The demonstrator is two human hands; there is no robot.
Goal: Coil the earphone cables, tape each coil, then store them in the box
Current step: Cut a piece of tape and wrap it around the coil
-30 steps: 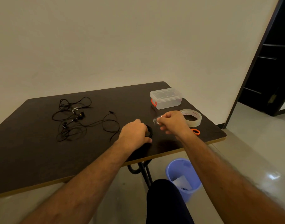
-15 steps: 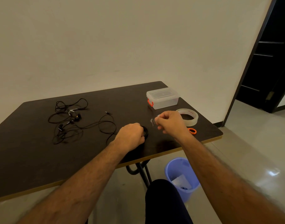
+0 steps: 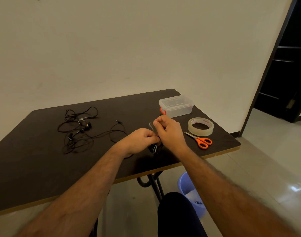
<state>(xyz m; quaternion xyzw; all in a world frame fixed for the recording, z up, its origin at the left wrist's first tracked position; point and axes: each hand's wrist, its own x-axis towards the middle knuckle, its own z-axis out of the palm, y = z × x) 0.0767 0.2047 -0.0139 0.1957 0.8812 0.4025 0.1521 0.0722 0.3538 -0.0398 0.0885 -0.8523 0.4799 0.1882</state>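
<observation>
Head view, at a dark table:

— Where is the coil?

— The coil hangs between both hands above the table's near edge. The left hand pinches it, fingers curled. The right hand grips a strip of clear tape just above it.

— And the other gear?

— Loose earphones sprawl, uncoiled, to the left, well apart from the hands. The lidded box sits at the far right corner; the tape roll and scissors lie near it. A blue bin stands on the floor below.
</observation>
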